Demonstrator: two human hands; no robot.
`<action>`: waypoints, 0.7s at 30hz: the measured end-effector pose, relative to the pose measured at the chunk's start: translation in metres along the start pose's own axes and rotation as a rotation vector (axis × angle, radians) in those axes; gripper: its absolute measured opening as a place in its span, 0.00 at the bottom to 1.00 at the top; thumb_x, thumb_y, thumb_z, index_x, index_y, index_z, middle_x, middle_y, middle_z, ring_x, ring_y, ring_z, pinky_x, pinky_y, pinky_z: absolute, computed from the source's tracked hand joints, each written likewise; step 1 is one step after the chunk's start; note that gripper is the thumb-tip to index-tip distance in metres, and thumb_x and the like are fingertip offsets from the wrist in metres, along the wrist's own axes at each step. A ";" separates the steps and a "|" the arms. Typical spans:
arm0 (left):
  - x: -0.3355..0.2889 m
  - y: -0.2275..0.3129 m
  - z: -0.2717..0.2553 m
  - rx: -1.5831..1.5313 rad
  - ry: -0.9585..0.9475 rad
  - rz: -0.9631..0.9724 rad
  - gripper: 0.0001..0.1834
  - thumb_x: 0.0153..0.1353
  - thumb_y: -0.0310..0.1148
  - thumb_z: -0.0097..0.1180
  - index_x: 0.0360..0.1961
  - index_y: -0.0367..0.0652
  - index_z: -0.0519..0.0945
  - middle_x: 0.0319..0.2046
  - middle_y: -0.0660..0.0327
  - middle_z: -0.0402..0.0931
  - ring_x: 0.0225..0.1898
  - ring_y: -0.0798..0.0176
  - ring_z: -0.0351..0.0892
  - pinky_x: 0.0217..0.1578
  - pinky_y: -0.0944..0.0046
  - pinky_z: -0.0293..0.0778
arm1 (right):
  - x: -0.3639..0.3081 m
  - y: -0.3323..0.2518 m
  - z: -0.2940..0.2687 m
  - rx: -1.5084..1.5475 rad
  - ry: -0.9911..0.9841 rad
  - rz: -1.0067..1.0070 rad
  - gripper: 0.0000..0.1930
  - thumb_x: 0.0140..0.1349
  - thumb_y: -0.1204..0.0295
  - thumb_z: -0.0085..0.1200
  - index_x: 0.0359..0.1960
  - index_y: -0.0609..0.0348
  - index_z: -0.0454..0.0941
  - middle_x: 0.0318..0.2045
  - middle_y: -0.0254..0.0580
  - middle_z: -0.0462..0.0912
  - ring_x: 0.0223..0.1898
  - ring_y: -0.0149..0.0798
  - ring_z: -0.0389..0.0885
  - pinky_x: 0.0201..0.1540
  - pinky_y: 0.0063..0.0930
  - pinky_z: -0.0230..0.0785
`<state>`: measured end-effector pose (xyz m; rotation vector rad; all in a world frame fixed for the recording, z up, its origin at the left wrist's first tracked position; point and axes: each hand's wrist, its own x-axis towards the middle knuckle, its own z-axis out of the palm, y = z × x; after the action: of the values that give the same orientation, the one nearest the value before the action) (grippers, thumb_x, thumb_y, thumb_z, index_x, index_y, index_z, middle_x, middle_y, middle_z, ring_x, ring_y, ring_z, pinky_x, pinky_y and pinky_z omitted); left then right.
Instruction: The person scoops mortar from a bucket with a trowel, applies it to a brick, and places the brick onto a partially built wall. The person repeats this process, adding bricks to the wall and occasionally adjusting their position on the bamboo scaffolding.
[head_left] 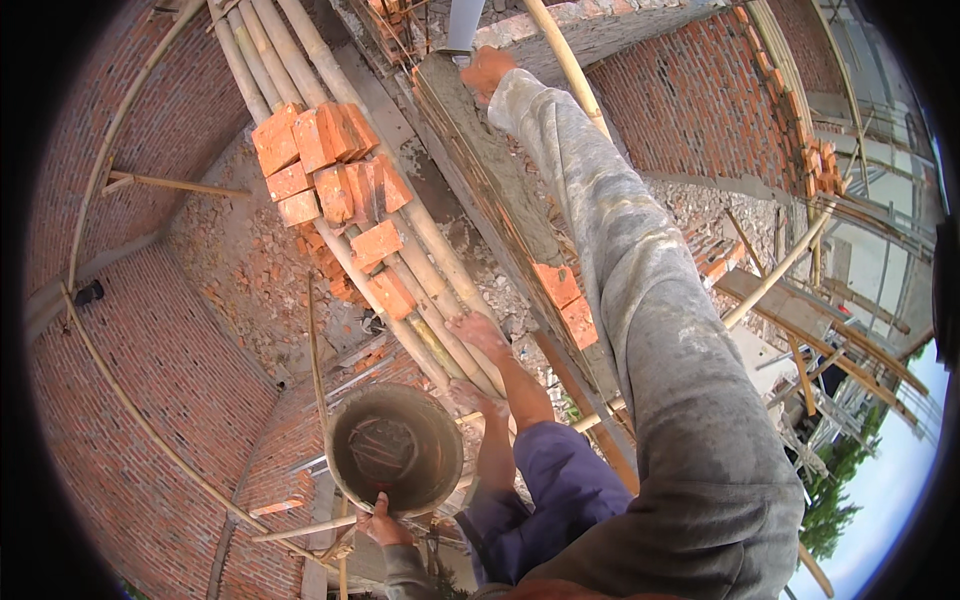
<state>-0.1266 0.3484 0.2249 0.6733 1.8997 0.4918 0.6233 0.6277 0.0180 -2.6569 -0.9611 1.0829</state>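
Observation:
At the lower left, my left hand [380,523] is closed on the rim of a round, dark mortar bucket [345,455], thumb over the edge. The bucket is tilted so its inside shows, with a grey wet residue at the bottom. My right arm stretches far forward in a dusty grey sleeve. At its end my right hand [487,72] is closed on a trowel [465,25] with a pale blade; its handle is mostly hidden by the fingers. Beneath that hand runs a narrow brick wall top spread with grey mortar [470,130]. Two bricks [565,300] lie bare nearer on this wall.
My bare feet [480,340] stand on bamboo poles [430,245] high above rubble [245,270]. A pile of orange bricks [335,190] sits on the poles ahead. Brick walls [150,350] rise to the left, and a bamboo pole [570,70] slants beside my right arm.

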 end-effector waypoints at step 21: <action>-0.033 0.001 0.034 -0.046 -0.132 -0.066 0.23 0.59 0.22 0.63 0.58 0.38 0.81 0.50 0.59 0.84 0.50 0.60 0.82 0.58 0.54 0.76 | -0.243 0.106 0.123 0.279 0.237 0.213 0.16 0.63 0.70 0.55 0.42 0.74 0.84 0.43 0.74 0.86 0.48 0.72 0.86 0.55 0.56 0.78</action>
<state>-0.0848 0.3291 0.2347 0.5966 1.7750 0.4378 0.4642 0.3826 0.0360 -2.6160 -0.4559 0.8386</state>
